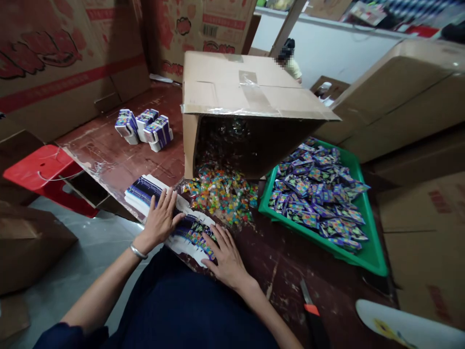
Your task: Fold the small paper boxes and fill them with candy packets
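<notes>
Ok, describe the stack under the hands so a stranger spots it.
Start at the big cardboard box tipped on its side. Before its open mouth, at the near edge, lies the carton stack under the left hand and right hand. Unlike the folded cartons farther back, these lie flat, fanned out.

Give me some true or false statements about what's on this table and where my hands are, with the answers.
1. The left hand and the right hand both lie flat on the stack of flat printed cartons. True.
2. The green tray holds purple packets. True.
3. The cardboard box stands upright and sealed. False: it lies on its side, open, with colourful sweets spilling out.
4. The right hand holds the knife. False: the knife lies on the table, apart from the hand.
5. The bracelet is on the right wrist. False: it is on the left wrist.
</notes>
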`<state>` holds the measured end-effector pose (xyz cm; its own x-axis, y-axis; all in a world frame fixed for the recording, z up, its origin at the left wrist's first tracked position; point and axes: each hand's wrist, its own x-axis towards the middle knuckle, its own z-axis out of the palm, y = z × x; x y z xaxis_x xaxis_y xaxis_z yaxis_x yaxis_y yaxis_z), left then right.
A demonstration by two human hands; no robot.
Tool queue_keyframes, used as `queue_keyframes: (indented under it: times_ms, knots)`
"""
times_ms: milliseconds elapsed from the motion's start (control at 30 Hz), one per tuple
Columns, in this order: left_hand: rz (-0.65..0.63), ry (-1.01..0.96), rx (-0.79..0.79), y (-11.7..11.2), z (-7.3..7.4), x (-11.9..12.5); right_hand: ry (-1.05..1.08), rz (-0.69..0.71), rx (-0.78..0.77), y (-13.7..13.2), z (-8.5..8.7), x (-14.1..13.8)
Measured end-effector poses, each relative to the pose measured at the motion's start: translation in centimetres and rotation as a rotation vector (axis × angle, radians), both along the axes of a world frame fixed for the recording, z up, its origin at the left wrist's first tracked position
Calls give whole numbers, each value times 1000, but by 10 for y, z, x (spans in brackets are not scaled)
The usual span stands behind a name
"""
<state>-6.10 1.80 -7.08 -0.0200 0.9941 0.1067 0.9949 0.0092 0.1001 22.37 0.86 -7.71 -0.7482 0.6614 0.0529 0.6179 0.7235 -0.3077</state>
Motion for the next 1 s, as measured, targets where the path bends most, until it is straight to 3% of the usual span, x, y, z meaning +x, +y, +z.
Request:
queue_keyframes:
  times_ms: [133,300,467,667,767,833,1000]
  knots:
    - [-37,-22,-34,1,-5,17,-3,-9,-34,-1,4,1]
    - [-88,-48,42,-9,-9,35,15,-31,-63,-4,7,3]
    - [-189,-55,38,-24,-12,57,64,-57,-85,-4,4,19]
    - [-338,-61,10,-24,-16,83,177,-63,-109,-2,0,40]
    - [-347,-74,11,-24,-12,91,235,-73,-114,-3,4,46]
    - [-379,-80,7,-26,-9,94,290,-153,-106,-2,7,52]
    - [-468,-68,-7,-32,-8,103,335,-612,-110,4,12,70]
